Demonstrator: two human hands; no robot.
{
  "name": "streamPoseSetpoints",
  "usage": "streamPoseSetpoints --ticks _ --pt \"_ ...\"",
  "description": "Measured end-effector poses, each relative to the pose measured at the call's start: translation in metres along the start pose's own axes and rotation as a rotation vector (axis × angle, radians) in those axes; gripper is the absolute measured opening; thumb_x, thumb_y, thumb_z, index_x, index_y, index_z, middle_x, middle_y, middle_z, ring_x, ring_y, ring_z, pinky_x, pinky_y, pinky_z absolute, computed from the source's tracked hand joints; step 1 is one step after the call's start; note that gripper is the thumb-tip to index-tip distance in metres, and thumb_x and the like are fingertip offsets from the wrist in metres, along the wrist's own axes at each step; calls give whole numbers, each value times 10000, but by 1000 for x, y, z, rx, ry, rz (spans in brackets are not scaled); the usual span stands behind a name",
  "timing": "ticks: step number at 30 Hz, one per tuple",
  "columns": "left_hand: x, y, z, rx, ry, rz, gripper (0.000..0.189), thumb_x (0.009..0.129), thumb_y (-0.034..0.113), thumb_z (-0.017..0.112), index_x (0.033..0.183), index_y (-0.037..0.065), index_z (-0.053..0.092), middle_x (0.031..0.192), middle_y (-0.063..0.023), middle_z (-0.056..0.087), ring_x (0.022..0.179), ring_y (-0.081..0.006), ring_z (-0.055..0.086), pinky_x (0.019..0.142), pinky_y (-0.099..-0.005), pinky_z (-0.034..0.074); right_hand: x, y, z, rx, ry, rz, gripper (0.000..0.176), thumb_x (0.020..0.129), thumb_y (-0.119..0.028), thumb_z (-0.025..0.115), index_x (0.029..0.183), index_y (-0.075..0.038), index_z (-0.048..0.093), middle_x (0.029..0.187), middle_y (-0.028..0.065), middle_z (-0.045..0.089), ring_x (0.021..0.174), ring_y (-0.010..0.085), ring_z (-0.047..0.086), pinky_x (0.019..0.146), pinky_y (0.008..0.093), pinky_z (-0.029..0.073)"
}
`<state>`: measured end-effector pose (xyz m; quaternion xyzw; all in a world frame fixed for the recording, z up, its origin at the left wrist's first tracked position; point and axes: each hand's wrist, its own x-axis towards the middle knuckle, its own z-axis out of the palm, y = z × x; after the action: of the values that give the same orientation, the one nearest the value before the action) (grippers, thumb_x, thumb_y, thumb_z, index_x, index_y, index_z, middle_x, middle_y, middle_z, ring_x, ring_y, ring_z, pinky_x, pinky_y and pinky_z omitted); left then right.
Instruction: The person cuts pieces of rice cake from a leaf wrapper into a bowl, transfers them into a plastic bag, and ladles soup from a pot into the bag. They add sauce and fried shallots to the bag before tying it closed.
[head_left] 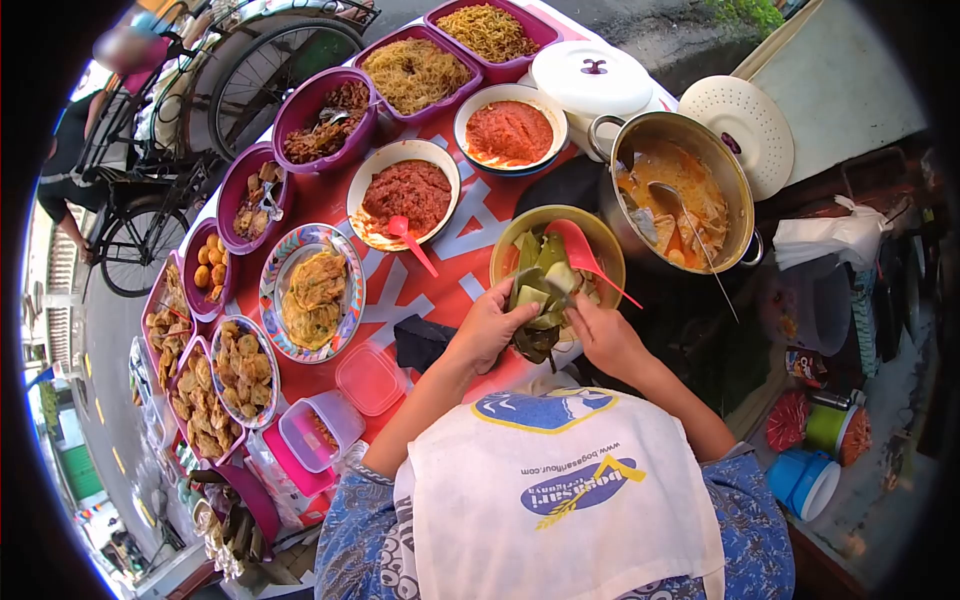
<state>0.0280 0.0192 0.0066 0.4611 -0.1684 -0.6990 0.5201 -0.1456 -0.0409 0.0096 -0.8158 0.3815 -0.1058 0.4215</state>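
One leaf bundle (540,302) in the clasped left grip (490,328), right grip (606,338) just beside, its hold unclear.

This looks like a roadside food stall: the red-covered tabletop (440,295) holds red chilli sambal (407,195) ahead of the left grip (487,328), fried noodles (487,33) farther beyond it and a steel stockpot (708,140) of orange curry to its right. Fritters (207,410) crowd its left, and farther left lie an asphalt road (110,360) and a bicycle (205,170).
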Motion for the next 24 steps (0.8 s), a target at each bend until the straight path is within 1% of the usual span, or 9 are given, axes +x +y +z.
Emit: streamPoseSetpoints --ticks 4,13,15,16,18,19,21,22,24 --pt "7 3 6 104 -6 -26 354 806 75 565 1141 14 470 998 -53 571 874 -122 561 775 -260 460 -4 10 14 -180 70 -160 110 830 -130 458 829 -34 405 638 205 543 619 390 551 520 467 419" --pt "3 3 3 80 -20 -59 461 769 2 577 1203 16 425 1060 -67 553 937 -128 549 808 -261 457 1 5 23 -310 -120 70 92 812 -106 459 865 -40 421 665 229 552 632 389 565 535 475 429" --pt "5 4 -2 39 -44 -51 489 763 -3 580 1220 14 403 1079 -71 543 955 -131 542 817 -265 456 8 13 18 72 -146 -9 133 838 -126 448 937 -37 449 719 258 552 663 386 565 557 455 428" --pt "5 5 -5 -3 -68 -44 518 758 -8 582 1236 12 381 1097 -75 532 972 -135 536 827 -270 454 11 14 14 71 -148 -11 133 838 -126 448 937 -37 449 719 258 552 663 386 565 557 455 428" --pt "6 10 -8 -10 -77 -65 525 759 -26 572 1243 12 372 1112 -79 523 994 -135 518 845 -266 439 14 13 3 609 -426 295 175 858 -151 442 994 -43 461 767 275 546 689 388 560 574 439 423" --pt "7 12 -10 -17 -88 -89 531 760 -43 562 1249 11 363 1127 -83 513 1017 -136 500 862 -262 424 14 12 1 608 -427 295 175 858 -151 442 994 -43 461 767 275 546 689 388 560 574 439 423" --pt "10 14 -12 7 -91 -88 530 759 -43 565 1247 11 366 1116 -81 521 1006 -135 509 860 -263 427 13 10 -3 269 -135 -84 154 858 -170 449 920 -29 458 709 247 548 653 389 556 546 438 419" --pt "12 14 -13 31 -94 -88 529 758 -44 567 1244 12 368 1105 -78 528 996 -135 517 857 -264 431 11 11 -3 269 -138 -83 154 858 -170 449 920 -29 458 709 247 548 653 389 556 546 438 419" --pt "12 17 -11 70 -104 -87 538 755 -29 576 1247 15 364 1100 -74 530 983 -134 528 834 -269 449 7 12 -2 -62 -130 -163 149 852 -170 458 854 -21 439 643 220 545 623 383 557 529 446 414"
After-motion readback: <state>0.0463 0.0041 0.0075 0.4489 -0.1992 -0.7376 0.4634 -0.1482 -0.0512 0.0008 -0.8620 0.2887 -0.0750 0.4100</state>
